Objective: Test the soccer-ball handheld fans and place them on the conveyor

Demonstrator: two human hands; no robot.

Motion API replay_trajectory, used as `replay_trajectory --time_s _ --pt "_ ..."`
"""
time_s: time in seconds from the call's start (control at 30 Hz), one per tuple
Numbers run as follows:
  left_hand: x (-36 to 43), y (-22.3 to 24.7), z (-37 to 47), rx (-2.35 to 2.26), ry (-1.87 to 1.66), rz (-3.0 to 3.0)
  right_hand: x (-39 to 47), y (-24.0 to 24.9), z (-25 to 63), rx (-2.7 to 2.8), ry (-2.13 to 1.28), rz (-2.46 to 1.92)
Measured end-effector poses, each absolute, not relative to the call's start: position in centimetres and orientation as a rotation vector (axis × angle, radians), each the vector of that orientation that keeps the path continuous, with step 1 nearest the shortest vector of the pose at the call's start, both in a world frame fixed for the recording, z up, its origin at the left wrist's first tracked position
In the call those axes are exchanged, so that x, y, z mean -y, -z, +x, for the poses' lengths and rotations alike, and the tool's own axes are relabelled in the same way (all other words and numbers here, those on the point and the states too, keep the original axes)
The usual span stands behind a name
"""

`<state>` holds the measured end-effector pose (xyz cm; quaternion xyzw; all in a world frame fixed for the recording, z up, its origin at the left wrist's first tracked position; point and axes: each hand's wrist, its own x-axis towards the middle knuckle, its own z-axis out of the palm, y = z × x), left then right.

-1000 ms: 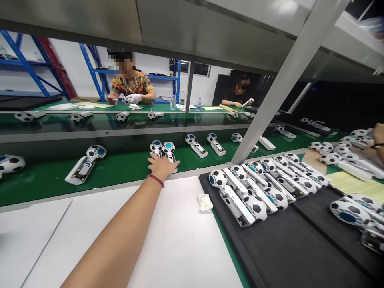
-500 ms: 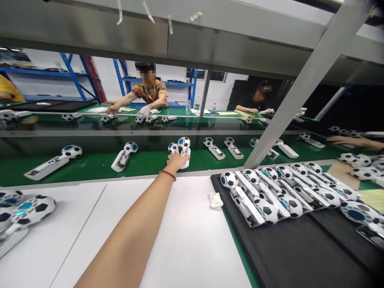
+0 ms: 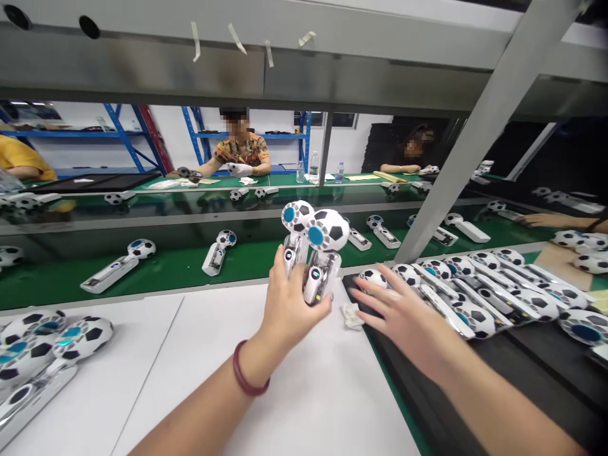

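Two white devices with football-patterned round heads (image 3: 327, 229) are held upright side by side in my left hand (image 3: 289, 304), its fingers wrapped round their white handles. Blue discs show on both heads. My right hand (image 3: 403, 310) is a little to the right, palm down with fingers spread and slightly blurred, over the left edge of a black tray (image 3: 532, 380). Rows of similar football-headed devices (image 3: 475, 316) lie on that tray. A crumpled white scrap (image 3: 352, 315) lies between my hands.
More devices lie on the green conveyor (image 3: 175, 272) and at the left of the white table (image 3: 190, 354). A slanted grey post (image 3: 456, 164) rises at the right. Across the line, a person in a patterned shirt (image 3: 242, 152) handles parts; a hand (image 3: 546, 220) reaches in at the right.
My left hand has lifted the two devices off the conveyor and brought them nearer. My right hand has come into view. Devices on the conveyor appear farther right.
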<state>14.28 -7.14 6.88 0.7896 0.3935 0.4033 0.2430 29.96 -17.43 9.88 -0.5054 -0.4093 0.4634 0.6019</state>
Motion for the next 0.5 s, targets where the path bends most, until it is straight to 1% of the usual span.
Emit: replay_trajectory --time_s 0.07,0.17,0.27,0.3,0.43,0.5 --pt "8.3 -6.7 13.1 -0.991 -1.182 2.170 15.2 -10.4 27.0 0.852 -1.224 -1.011" --pt "8.3 -6.2 10.6 -0.835 -1.338 2.095 11.8 -10.3 22.9 0.884 -1.199 -0.851" --pt "7.0 -6.3 8.2 -0.764 -1.479 1.665 9.6 -8.8 20.9 0.904 -1.204 -0.741" --pt "6.6 -6.4 7.5 -0.765 -1.446 1.493 9.1 -8.1 20.6 0.893 -1.263 -0.701" --pt "5.9 -6.6 5.5 -0.657 -1.085 1.051 8.0 -5.9 20.9 0.737 -1.514 -0.597" --pt "6.1 -6.3 5.0 -0.571 -1.071 0.935 7.6 -5.1 21.3 0.608 -1.592 -0.624"
